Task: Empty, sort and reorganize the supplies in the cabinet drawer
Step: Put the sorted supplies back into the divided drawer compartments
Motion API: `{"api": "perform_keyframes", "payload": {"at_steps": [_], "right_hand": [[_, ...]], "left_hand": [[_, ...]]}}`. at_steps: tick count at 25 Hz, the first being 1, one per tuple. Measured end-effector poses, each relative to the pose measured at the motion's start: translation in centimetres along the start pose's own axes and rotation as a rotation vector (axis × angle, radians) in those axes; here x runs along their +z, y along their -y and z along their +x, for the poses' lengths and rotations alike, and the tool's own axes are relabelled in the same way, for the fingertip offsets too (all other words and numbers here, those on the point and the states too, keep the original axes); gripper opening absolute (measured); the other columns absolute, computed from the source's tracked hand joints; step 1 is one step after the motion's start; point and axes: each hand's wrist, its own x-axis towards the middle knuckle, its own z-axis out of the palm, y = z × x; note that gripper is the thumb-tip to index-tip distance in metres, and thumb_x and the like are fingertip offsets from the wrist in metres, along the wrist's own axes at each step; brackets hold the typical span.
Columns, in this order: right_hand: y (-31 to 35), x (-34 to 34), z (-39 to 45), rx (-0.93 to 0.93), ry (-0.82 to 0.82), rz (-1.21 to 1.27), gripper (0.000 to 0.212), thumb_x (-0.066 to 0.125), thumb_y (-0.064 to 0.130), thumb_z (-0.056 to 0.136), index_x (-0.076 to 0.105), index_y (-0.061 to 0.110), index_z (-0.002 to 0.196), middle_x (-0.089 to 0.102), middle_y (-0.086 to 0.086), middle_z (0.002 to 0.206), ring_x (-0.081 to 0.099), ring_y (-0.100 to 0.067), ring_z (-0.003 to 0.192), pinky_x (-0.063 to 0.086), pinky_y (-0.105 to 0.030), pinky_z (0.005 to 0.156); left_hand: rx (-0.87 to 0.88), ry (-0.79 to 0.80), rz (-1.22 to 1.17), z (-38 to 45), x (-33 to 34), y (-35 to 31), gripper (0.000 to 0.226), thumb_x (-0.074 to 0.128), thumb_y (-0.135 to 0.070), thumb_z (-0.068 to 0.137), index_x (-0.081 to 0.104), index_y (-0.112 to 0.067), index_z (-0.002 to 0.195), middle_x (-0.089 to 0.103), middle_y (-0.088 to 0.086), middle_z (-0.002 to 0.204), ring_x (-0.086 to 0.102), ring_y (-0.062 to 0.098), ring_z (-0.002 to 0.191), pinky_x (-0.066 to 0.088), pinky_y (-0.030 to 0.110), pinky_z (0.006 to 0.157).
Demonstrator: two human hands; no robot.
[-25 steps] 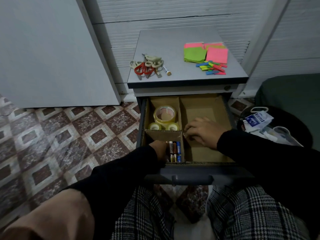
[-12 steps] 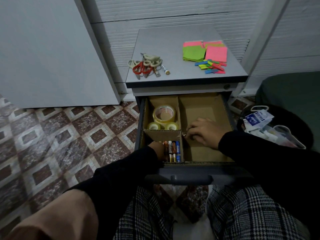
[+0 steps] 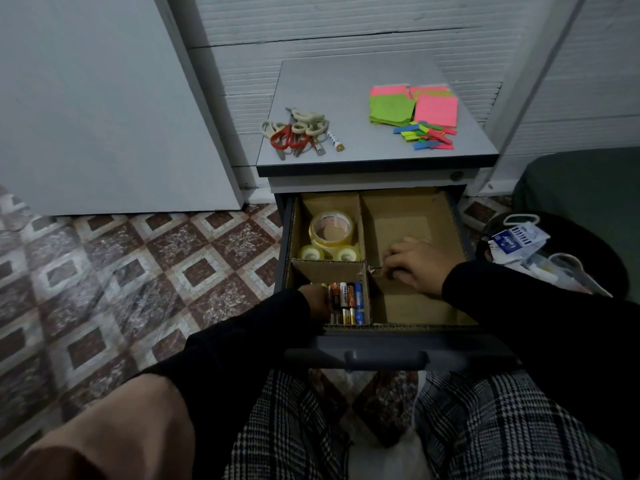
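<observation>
Checked trousers and black sleeves are seen nearest. Beyond them, the open grey cabinet drawer (image 3: 388, 344) is fitted with brown cardboard dividers (image 3: 367, 265). The left hand (image 3: 317, 301) is set among the upright batteries (image 3: 346, 301) in the near left compartment; its grip cannot be told. The right hand (image 3: 415, 265), fingers curled, is laid in the large right compartment against the divider. Clear tape rolls (image 3: 330, 233) are kept behind. Scissors (image 3: 296, 131) and bright sticky notes (image 3: 414, 114) are spread on the grey cabinet top (image 3: 346, 84).
</observation>
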Motion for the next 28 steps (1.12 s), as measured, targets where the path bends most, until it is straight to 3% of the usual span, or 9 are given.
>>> {"api": "perform_keyframes", "payload": {"at_steps": [5,14,20,23,28], "right_hand": [[0.9,-1.2,0.6,0.021,-0.003,-0.016,0.03,0.046,0.022,0.096,0.055,0.025,0.125,0.049,0.007,0.13,0.04,-0.012,0.119,0.031,-0.025,0.099],[0.5,-7.7,6.1,0.056,-0.155,0.043,0.031,0.047,0.018,0.095,0.058,0.018,0.124,0.053,0.0,0.128,0.045,-0.016,0.117,0.037,-0.027,0.096],[-1.2,-10.6,11.4,0.105,-0.217,0.082,0.033,0.046,0.013,0.095,0.056,0.015,0.127,0.051,-0.006,0.132,0.042,-0.023,0.123,0.032,-0.029,0.102],[-1.6,-10.9,13.5,0.123,-0.254,0.095,0.04,0.045,0.009,0.095,0.05,0.016,0.134,0.045,-0.008,0.136,0.04,-0.025,0.125,0.031,-0.029,0.101],[-2.1,-10.1,16.2,0.162,-0.21,0.056,0.049,0.044,0.0,0.091,0.045,0.015,0.138,0.039,-0.008,0.14,0.04,-0.03,0.125,0.033,-0.031,0.104]], "left_hand": [[0.011,-0.017,-0.032,-0.7,-1.5,0.2,0.03,0.06,-0.014,0.089,0.057,-0.007,0.118,0.06,0.01,0.123,0.057,0.023,0.113,0.045,0.027,0.09],[0.102,-0.519,-0.068,-2.1,-11.7,0.2,0.016,0.061,-0.025,0.089,0.062,-0.017,0.102,0.065,0.003,0.109,0.059,0.015,0.093,0.044,0.024,0.077],[0.136,-0.797,0.18,-1.6,-15.9,-0.8,0.028,0.045,-0.023,0.096,0.054,-0.019,0.122,0.055,0.006,0.124,0.054,0.024,0.114,0.047,0.037,0.086],[0.132,-0.83,0.297,0.0,-16.6,-1.4,0.036,0.044,-0.022,0.097,0.046,-0.016,0.133,0.045,0.007,0.136,0.043,0.025,0.126,0.043,0.038,0.096],[0.084,-0.803,0.519,2.0,-17.3,-2.3,0.036,0.046,-0.01,0.092,0.047,-0.01,0.128,0.044,0.013,0.134,0.04,0.029,0.126,0.042,0.039,0.096]]}}
